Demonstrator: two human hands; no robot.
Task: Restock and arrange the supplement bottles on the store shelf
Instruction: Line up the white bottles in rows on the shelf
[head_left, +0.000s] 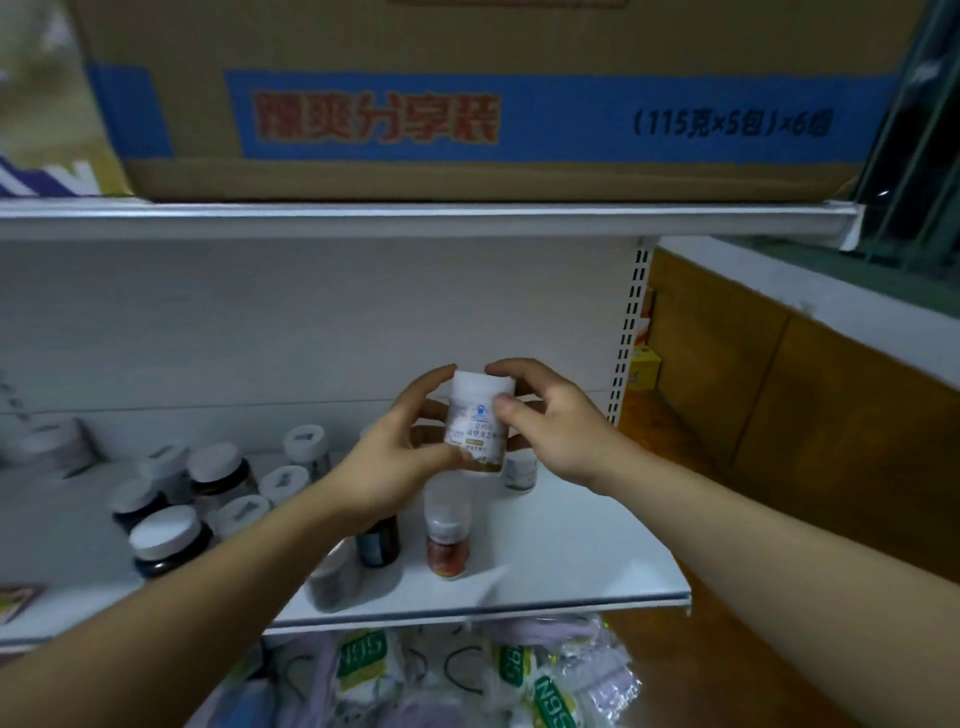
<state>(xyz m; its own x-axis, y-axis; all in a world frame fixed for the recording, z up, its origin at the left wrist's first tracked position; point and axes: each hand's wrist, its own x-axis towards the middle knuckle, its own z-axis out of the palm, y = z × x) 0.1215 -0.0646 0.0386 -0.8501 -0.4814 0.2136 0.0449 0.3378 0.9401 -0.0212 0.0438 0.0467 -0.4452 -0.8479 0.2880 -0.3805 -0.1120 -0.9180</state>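
Note:
A white supplement bottle (475, 423) with a white cap and printed label hangs in the air above the white shelf (571, 545). My left hand (402, 460) grips its lower left side, and my right hand (545, 423) pinches its upper right side near the cap. Below it on the shelf stand a red-labelled bottle (447, 538), a dark bottle (378, 543) partly hidden by my left wrist, and a small white jar (519, 470). Several dark white-capped bottles (171, 538) crowd the shelf's left part.
A large cardboard box (467, 93) with a blue band sits on the upper shelf (415, 221). Plastic-wrapped packs (467, 675) lie on the level below. A perforated upright (628, 332) ends the shelf at right, with a wooden-panelled wall (805, 415) beyond.

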